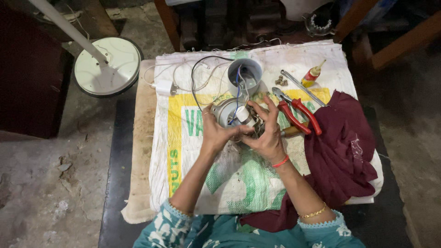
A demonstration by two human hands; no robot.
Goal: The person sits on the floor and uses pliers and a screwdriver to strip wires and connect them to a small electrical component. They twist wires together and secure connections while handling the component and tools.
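over woven sack (193,151): left hand (212,131), right hand (266,133), fingers grasping small motor (239,117); red pliers (296,114) beside.

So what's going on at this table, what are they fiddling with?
A person seated at a low table covered by a printed woven sack holds a small round metal motor unit with both hands. The left hand grips its side, and the right hand has its fingers on the middle part. Wires run from it to a grey plastic housing behind. Red-handled pliers, a spanner and a maroon cloth lie to the right.
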